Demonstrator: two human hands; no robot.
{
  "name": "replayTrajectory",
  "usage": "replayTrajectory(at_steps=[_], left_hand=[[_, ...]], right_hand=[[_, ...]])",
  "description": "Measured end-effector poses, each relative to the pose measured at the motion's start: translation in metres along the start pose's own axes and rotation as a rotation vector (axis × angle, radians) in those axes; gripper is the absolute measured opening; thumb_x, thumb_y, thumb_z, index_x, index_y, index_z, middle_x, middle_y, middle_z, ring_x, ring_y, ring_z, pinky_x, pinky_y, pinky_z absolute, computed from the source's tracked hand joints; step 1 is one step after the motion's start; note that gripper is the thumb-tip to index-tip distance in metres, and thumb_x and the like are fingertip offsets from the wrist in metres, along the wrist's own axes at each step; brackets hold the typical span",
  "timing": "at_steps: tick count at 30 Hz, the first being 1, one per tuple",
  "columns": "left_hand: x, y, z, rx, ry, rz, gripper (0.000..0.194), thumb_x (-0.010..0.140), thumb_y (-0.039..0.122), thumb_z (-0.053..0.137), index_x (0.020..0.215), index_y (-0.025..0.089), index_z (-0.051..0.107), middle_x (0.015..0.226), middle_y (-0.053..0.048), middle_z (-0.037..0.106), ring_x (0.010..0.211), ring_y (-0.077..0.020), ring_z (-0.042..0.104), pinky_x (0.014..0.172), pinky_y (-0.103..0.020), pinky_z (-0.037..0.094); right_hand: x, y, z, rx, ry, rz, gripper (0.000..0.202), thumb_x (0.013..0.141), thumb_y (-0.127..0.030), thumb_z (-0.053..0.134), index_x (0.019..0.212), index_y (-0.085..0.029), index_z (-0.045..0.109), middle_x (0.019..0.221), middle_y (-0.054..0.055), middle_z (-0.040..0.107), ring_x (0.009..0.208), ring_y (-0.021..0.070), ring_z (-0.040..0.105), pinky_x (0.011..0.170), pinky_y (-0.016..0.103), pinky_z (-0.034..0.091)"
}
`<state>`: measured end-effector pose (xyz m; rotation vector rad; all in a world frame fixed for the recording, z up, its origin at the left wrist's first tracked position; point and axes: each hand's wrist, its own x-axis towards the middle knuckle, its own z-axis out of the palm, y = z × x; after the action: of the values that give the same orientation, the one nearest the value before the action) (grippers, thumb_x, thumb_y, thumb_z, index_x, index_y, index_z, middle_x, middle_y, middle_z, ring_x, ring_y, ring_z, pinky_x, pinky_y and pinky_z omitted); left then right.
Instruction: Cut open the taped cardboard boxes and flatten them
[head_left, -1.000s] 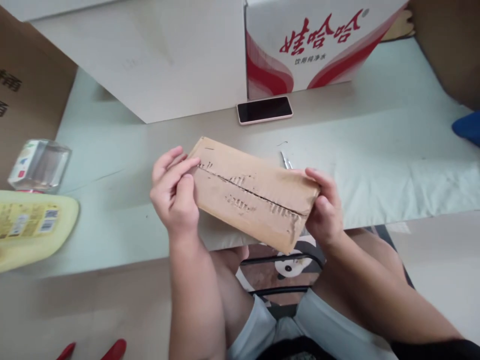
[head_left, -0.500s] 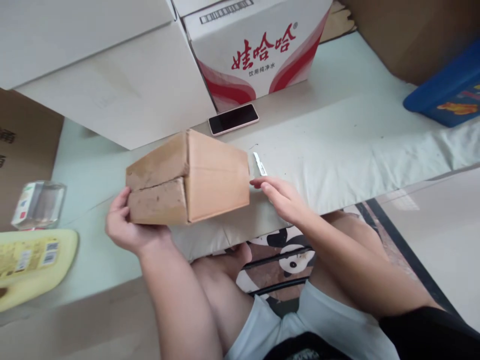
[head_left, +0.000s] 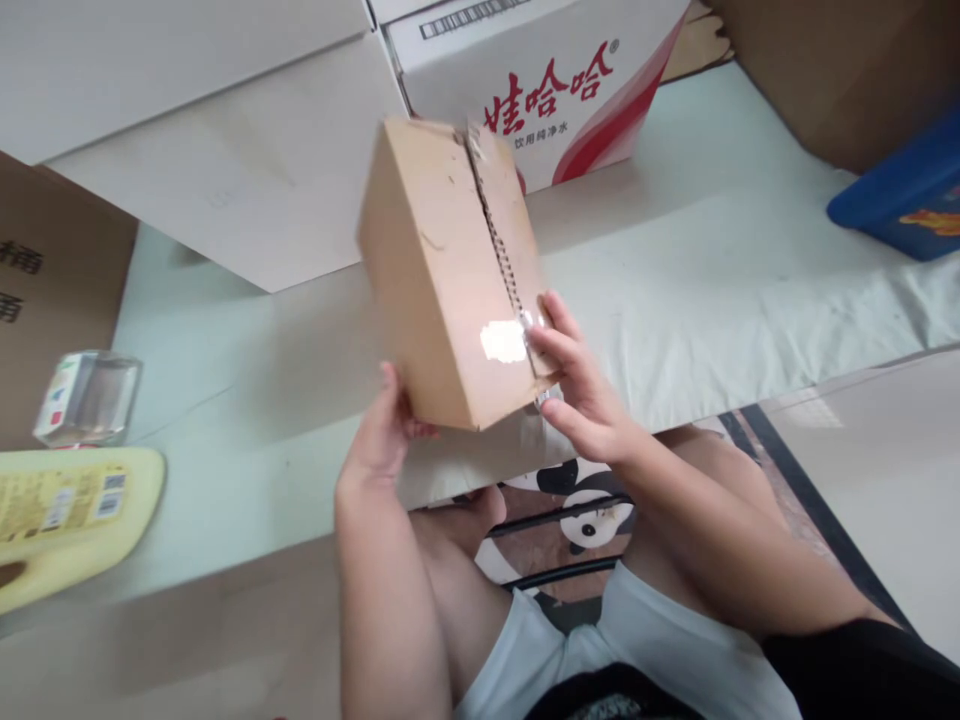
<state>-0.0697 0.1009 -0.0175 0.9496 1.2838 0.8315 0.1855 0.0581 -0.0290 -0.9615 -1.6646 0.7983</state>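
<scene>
A brown cardboard box (head_left: 427, 270) is tilted up above the cloth-covered surface, with a dark, ragged seam running down one face and a white patch near its lower end. My left hand (head_left: 381, 430) grips its lower left edge, thumb on the side and fingers partly under it. My right hand (head_left: 585, 390) is closed around the lower right corner, fingers over the seam and thumb below. Something small and shiny shows by the right thumb; I cannot tell whether it is tape. The phone and the small blade are out of sight.
Behind stand a large white box (head_left: 225, 180) and a white-and-red water carton (head_left: 600, 120). To the left lie a clear container (head_left: 94, 398) and a yellow bottle-shaped pack (head_left: 82, 520). A blue container (head_left: 900, 190) is at the right. The surface's front edge runs above my legs.
The box has been turned and tipped up, bringing its seamed face into view. My left hand has shifted right with it, and my right hand has come from beside the blade onto the box.
</scene>
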Motion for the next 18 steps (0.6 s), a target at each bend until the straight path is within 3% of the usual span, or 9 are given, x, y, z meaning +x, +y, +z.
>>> replayTrajectory(at_steps=[3, 5, 6, 7, 9, 11, 12, 15, 18], left_hand=[[-0.007, -0.001, 0.0, 0.229, -0.199, -0.182, 0.077, 0.071, 0.092, 0.055, 0.078, 0.018, 0.075, 0.067, -0.014, 0.072, 0.046, -0.0231, 0.065, 0.033, -0.026, 0.026], [-0.009, -0.001, -0.002, 0.375, -0.269, -0.212, 0.067, 0.073, 0.084, 0.062, 0.075, 0.018, 0.076, 0.071, -0.014, 0.073, 0.047, -0.022, 0.064, 0.034, -0.026, 0.025], [-0.009, -0.001, -0.004, 0.417, -0.247, -0.182, 0.061, 0.073, 0.079, 0.068, 0.077, 0.019, 0.077, 0.071, -0.014, 0.073, 0.049, -0.0214, 0.064, 0.036, -0.026, 0.029], [-0.008, -0.001, -0.005, 0.423, -0.168, -0.121, 0.056, 0.072, 0.074, 0.072, 0.08, 0.019, 0.077, 0.073, -0.013, 0.073, 0.053, -0.0214, 0.065, 0.039, -0.027, 0.035], [-0.004, -0.001, -0.008, 0.326, 0.124, 0.071, 0.051, 0.07, 0.067, 0.077, 0.093, 0.021, 0.074, 0.085, -0.012, 0.074, 0.07, -0.0232, 0.07, 0.049, -0.029, 0.048], [0.001, 0.0, -0.011, 0.143, 0.413, 0.321, 0.059, 0.071, 0.066, 0.076, 0.112, 0.026, 0.067, 0.115, -0.013, 0.072, 0.099, -0.0254, 0.072, 0.066, -0.031, 0.057], [0.003, 0.001, -0.012, 0.057, 0.504, 0.462, 0.064, 0.071, 0.067, 0.074, 0.12, 0.028, 0.062, 0.129, -0.013, 0.067, 0.112, -0.0261, 0.068, 0.076, -0.033, 0.059], [0.003, 0.005, -0.014, 0.012, 0.555, 0.793, 0.071, 0.074, 0.068, 0.068, 0.129, 0.025, 0.055, 0.147, -0.014, 0.053, 0.135, -0.0295, 0.055, 0.108, -0.043, 0.051], [0.0, 0.007, -0.017, 0.2, 0.544, 0.846, 0.054, 0.077, 0.054, 0.07, 0.116, 0.017, 0.063, 0.153, -0.018, 0.043, 0.151, -0.0335, 0.036, 0.126, -0.047, 0.031]], right_hand=[[-0.001, 0.002, -0.002, -0.002, 0.099, 0.046, 0.054, 0.097, -0.065, 0.046, 0.139, -0.032, 0.054, 0.175, 0.002, 0.021, 0.164, 0.029, 0.011, 0.131, 0.059, 0.022], [-0.001, 0.002, -0.001, 0.019, 0.12, 0.045, 0.047, 0.098, -0.062, 0.048, 0.13, -0.029, 0.058, 0.173, 0.005, 0.025, 0.163, 0.0307, 0.017, 0.128, 0.06, 0.026], [0.0, 0.002, -0.001, 0.027, 0.12, 0.042, 0.044, 0.098, -0.06, 0.049, 0.127, -0.029, 0.06, 0.172, 0.006, 0.027, 0.163, 0.031, 0.019, 0.128, 0.06, 0.027], [0.0, 0.001, 0.0, 0.033, 0.115, 0.036, 0.042, 0.098, -0.058, 0.051, 0.125, -0.028, 0.06, 0.171, 0.008, 0.03, 0.162, 0.0308, 0.021, 0.127, 0.06, 0.029], [0.001, -0.002, 0.001, 0.055, 0.087, 0.009, 0.036, 0.098, -0.053, 0.055, 0.123, -0.028, 0.062, 0.166, 0.009, 0.039, 0.161, 0.0296, 0.027, 0.126, 0.058, 0.032], [0.001, -0.005, 0.002, 0.101, 0.01, -0.038, 0.031, 0.098, -0.047, 0.056, 0.123, -0.029, 0.064, 0.162, 0.008, 0.047, 0.158, 0.0279, 0.034, 0.125, 0.055, 0.035], [0.001, -0.006, 0.002, 0.124, -0.049, -0.059, 0.031, 0.098, -0.044, 0.057, 0.125, -0.03, 0.064, 0.16, 0.007, 0.049, 0.156, 0.0271, 0.037, 0.124, 0.053, 0.037], [-0.001, -0.007, 0.003, 0.15, -0.211, -0.085, 0.04, 0.099, -0.04, 0.058, 0.138, -0.034, 0.059, 0.161, 0.005, 0.048, 0.154, 0.0253, 0.042, 0.122, 0.051, 0.041], [-0.004, -0.007, 0.004, 0.149, -0.25, -0.089, 0.05, 0.098, -0.039, 0.058, 0.148, -0.036, 0.05, 0.163, 0.005, 0.047, 0.152, 0.0245, 0.045, 0.121, 0.049, 0.043]])
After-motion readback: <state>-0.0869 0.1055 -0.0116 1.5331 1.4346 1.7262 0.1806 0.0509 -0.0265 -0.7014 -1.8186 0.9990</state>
